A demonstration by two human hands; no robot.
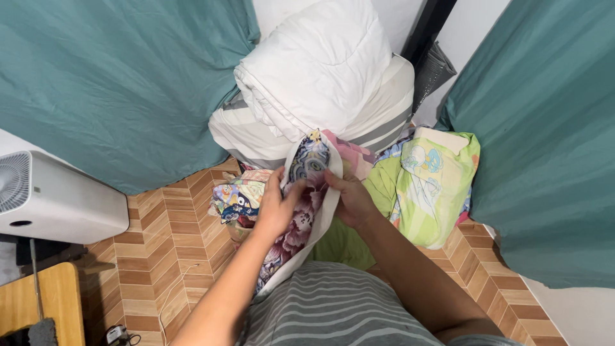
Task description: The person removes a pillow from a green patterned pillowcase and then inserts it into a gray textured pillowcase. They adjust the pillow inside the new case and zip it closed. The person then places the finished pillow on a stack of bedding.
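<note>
A person in a grey striped shirt (339, 307) is looking down at both bare hands, which are gripping a floral-print cloth with a white underside (301, 218) held up in front of the torso. The left hand (277, 208) is closing around the cloth's left edge, thumb pressing into the dark red flower pattern, while the right hand (349, 200) is pinching the white right edge between fingers and thumb. The cloth is hanging from near the hands down towards the shirt, its upper end curling over just above the fingers.

Below the hands, a wood-patterned tile floor (173, 237) is showing, with a corner of a wooden table (57, 295) at lower left and a white fan unit (57, 198) sitting beside it. Just beyond the hands, a small heap of cartoon-print fabric (237, 198) is lying to the left and a lime-green printed cushion (429, 186) to the right. Farther back, a folded white duvet (314, 70) is resting on striped bedding (378, 115), flanked by teal curtains (115, 83) on both sides.
</note>
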